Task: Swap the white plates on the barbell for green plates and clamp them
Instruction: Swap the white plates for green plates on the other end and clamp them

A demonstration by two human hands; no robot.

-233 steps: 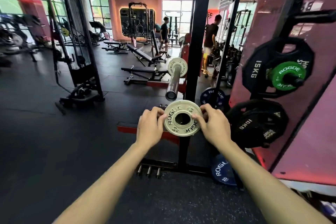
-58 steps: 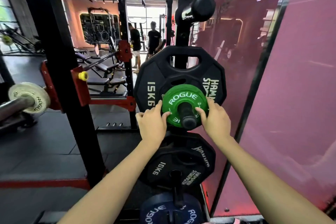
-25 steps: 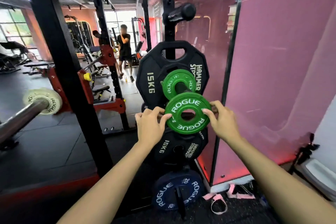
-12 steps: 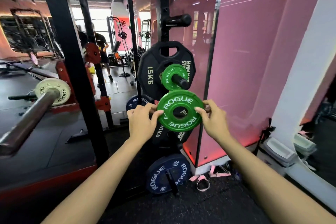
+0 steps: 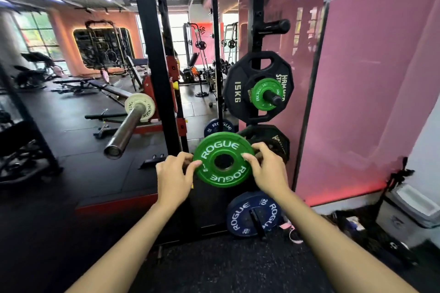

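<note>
- Green plate held upright at centre frame, pinched at 9 and 3 o'clock by left hand and right hand, thumbs on the face, fingers behind.
- Barbell at 10 o'clock of the plate, sleeve end bare, a white plate farther up the sleeve.
- Second green plate at 1 o'clock, on a rack peg in front of a 15 kg plate.
- Likely risks: a slip out of the fingertip pinch and a drop toward the floor or feet; a tilted plate catching its bore on the sleeve end; a knock against the upright on the way over.
- No clamp in sight, so unclamped plates could slide off.
</note>
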